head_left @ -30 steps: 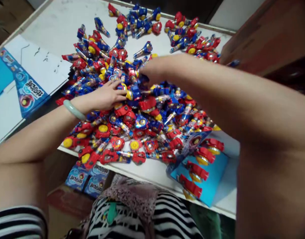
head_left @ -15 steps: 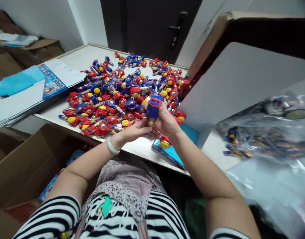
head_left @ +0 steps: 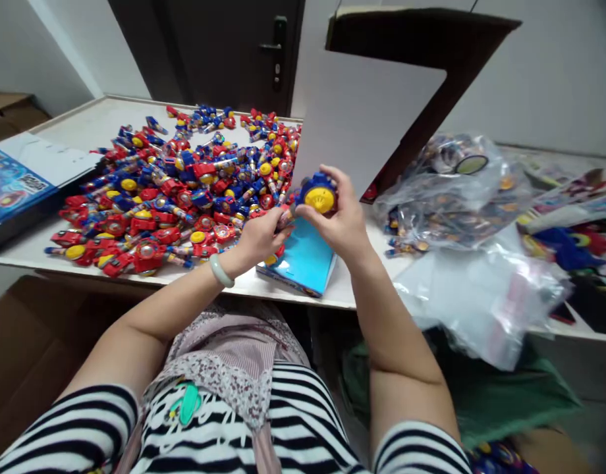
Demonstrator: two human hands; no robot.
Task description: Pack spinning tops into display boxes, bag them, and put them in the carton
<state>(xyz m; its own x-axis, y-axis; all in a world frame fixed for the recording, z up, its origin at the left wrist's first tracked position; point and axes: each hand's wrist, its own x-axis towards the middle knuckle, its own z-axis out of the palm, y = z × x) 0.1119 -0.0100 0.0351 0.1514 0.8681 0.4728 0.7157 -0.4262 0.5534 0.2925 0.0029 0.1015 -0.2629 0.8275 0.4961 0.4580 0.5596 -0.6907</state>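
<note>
Both hands hold one small blue plastic toy (head_left: 319, 197) above the table, its round yellow disc facing me. My right hand (head_left: 346, 220) grips the blue body, thumb beneath the disc and fingers over the top. The narrow tube end of the toy sits in the closed fingers of my left hand (head_left: 263, 238). Under the hands lies a flat bright blue box (head_left: 305, 260) with a white inner panel standing up behind it. Left of it spreads a heap of similar red and blue toys (head_left: 155, 197) with yellow discs and short tubes.
Printed flat boxes (head_left: 26, 174) are stacked at the left table edge. An open carton (head_left: 431, 112) stands behind the white panel (head_left: 352, 118). To the right lie a filled clear bag (head_left: 441, 191) and empty clear plastic bags (head_left: 485, 289). A green cloth (head_left: 515, 395) hangs below.
My view has swung right. The toy has been turned so that its yellow disc faces me, and my hands have moved over the blue box, slightly farther apart.
</note>
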